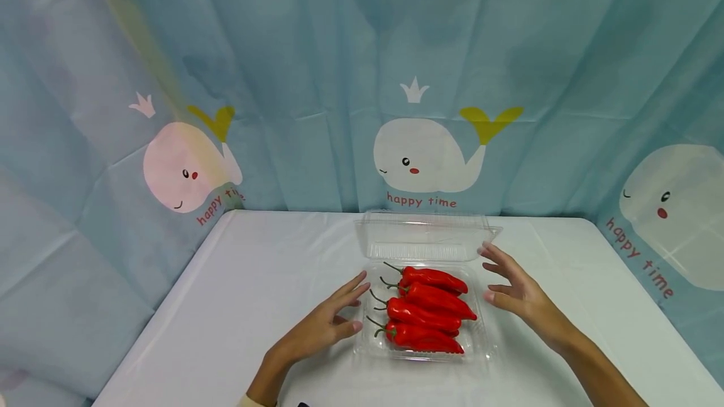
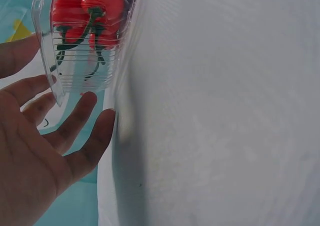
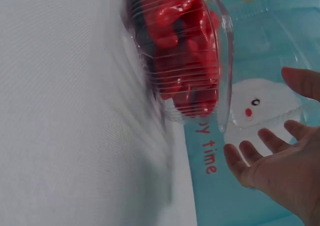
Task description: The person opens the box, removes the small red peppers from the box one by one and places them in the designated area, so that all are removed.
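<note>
A clear plastic clamshell box (image 1: 367, 347) stands on the table with its lid (image 1: 424, 250) folded back behind it. Several red peppers (image 1: 430, 313) with green stems lie inside, stems toward the left. My left hand (image 1: 328, 325) is at the box's left side, fingers spread and holding nothing; in the left wrist view its fingertips come right at the box's rim (image 2: 50, 81). To the right of the box, my right hand (image 1: 517, 291) has its fingers spread too, with the upper fingertips near the lid's right corner. The right wrist view shows the peppers (image 3: 175, 51) through the ribbed side wall.
A white cloth covers the table (image 1: 260, 256). Behind and at both sides hangs a blue curtain (image 1: 305, 49) printed with whales. A small dark object (image 1: 303, 404) peeks in at the bottom edge.
</note>
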`<state>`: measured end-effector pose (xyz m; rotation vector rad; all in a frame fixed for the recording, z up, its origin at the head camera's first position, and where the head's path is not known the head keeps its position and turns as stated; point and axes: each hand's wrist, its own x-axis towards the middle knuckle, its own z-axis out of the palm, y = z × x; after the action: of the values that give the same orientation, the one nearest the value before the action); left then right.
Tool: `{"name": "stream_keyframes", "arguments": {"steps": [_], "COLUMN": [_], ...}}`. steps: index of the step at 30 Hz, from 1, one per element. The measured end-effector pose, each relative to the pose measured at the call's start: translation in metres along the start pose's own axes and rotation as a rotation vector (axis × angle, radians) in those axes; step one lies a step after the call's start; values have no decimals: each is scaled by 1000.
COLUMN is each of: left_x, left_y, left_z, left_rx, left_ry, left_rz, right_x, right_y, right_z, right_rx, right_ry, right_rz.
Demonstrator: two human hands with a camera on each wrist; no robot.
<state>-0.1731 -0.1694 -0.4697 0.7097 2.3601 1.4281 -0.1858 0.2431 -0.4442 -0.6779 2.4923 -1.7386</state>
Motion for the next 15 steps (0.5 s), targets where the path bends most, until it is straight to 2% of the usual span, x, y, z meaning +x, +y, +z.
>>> {"name": "stream_keyframes", "arguments": {"steps": [15], "left_x": [2], "left_y": [-1], "left_z": [2], "left_rx": [-16], "left_ry": [2], "left_rz": [-20], "right_x": [15], "right_y": [15], "right_z": [0], "right_rx": [24], "right_ry": [-17], "right_rz": [-28]}}
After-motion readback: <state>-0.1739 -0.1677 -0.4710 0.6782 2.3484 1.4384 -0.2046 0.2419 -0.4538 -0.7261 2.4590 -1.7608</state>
